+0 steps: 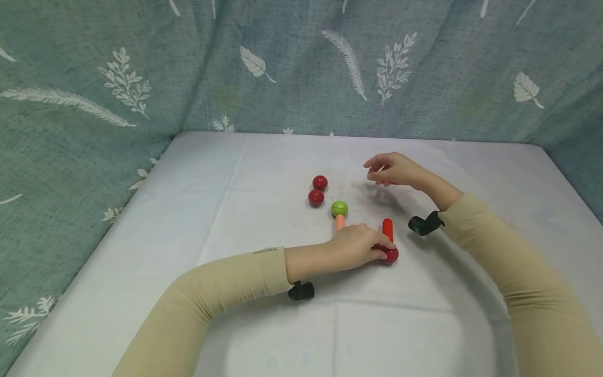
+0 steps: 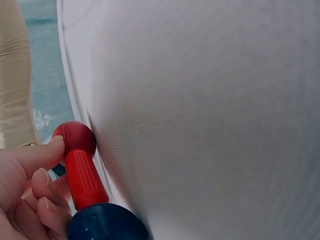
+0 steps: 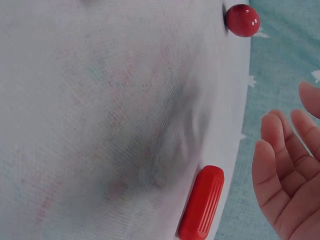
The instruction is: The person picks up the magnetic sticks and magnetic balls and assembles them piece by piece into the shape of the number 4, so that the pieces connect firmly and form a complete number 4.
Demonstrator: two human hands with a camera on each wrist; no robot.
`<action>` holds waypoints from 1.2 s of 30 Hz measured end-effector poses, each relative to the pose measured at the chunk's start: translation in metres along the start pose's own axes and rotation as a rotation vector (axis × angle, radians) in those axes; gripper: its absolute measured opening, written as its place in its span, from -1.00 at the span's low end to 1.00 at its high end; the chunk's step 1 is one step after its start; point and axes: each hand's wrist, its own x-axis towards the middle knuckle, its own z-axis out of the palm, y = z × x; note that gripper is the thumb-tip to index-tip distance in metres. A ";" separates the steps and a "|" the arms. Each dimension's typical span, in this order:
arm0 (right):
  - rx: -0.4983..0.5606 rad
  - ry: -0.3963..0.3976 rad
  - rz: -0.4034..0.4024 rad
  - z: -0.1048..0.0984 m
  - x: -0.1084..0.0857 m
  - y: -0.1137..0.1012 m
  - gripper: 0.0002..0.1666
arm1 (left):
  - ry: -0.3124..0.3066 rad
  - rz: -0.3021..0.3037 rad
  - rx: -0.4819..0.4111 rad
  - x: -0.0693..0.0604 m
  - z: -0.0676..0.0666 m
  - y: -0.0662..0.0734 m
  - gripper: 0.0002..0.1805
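In the head view my left hand [image 1: 360,246] pinches a red ball [image 1: 390,255], its thumb pressing the ball's side in the left wrist view. A grooved red rod [image 2: 85,175] runs from that ball, one end meeting it. A dark blue ball [image 2: 107,222] covers the rod's other end in the left wrist view; in the head view it is out of sight. My right hand [image 1: 393,170] hovers above the cloth, fingers loosely bent, holding nothing. Another red rod [image 3: 202,202] lies near it, mostly hidden behind the hand in the head view.
Left of my right hand, two red balls [image 1: 320,183] [image 1: 316,198] lie close together. A green ball [image 1: 339,209] meets an orange rod [image 1: 340,222] that passes behind my left hand. A white cloth [image 1: 264,199] covers the table, with a patterned green curtain [image 1: 292,68] behind.
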 end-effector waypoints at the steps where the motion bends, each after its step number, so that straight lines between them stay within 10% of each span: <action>1: -0.001 -0.001 0.001 0.000 0.001 0.000 -0.52 | 0.001 -0.001 -0.002 0.000 0.000 0.000 -0.71; 19: -0.209 -0.181 -0.149 0.015 0.055 -0.022 -0.50 | 0.036 0.046 0.026 -0.003 -0.002 0.000 -0.73; 36: -0.171 -0.377 -0.171 0.045 0.089 -0.041 -0.40 | 0.054 0.030 0.046 -0.004 0.000 -0.001 -0.73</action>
